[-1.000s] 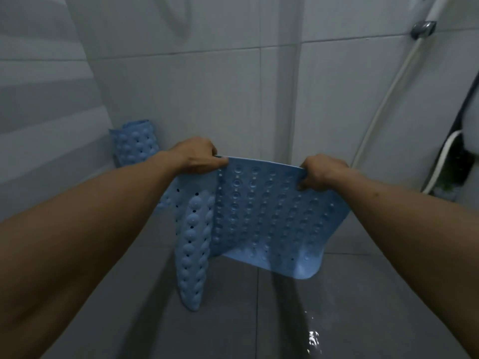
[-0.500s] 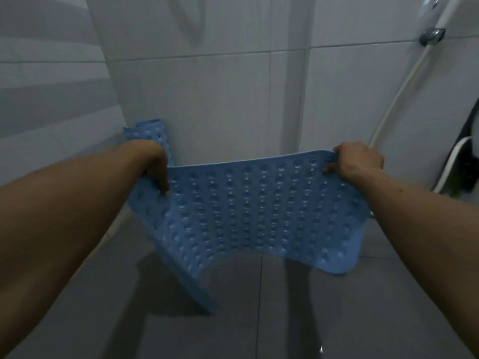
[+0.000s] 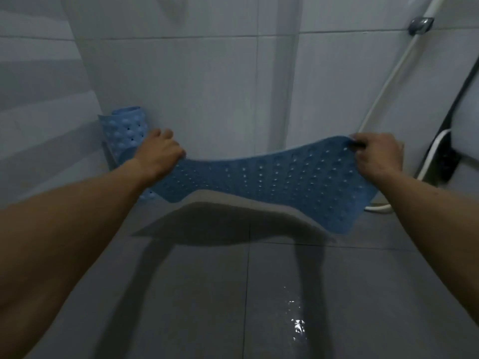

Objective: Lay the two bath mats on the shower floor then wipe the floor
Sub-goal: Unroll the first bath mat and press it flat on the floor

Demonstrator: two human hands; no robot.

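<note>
held mat: a blue bath mat (image 3: 272, 182) hung spread in the air above the shower floor (image 3: 207, 294), stretched between both hands close to the back wall, sagging in the middle.
mat surface: soft and rubbery, with rows of round bumps and small through-holes; its lower right corner was rounded and drooped lowest.
left hand: the left hand (image 3: 158, 149) was clamped over the mat's left end, knuckles up, fingers curled on the material.
right hand: the right hand (image 3: 375, 156) pinched the mat's upper right corner between thumb and fingers; the two hands were well apart.
second mat: a paler blue rolled mat (image 3: 124, 136) stood on end in the floor's back-left corner, leaning on the walls, just behind the left hand; whether they touched could not be told.
floor: large dark grey tiles with thin grout lines, bare from the mat's shadow down to the near edge; a wet patch (image 3: 295, 325) glinted near the front, right of centre.
walls: pale glossy tiles met the floor's back edge right behind the held mat.
right side: a white hose (image 3: 388, 81) ran down the wall from a metal fitting (image 3: 421, 24) towards the floor's back-right corner.
</note>
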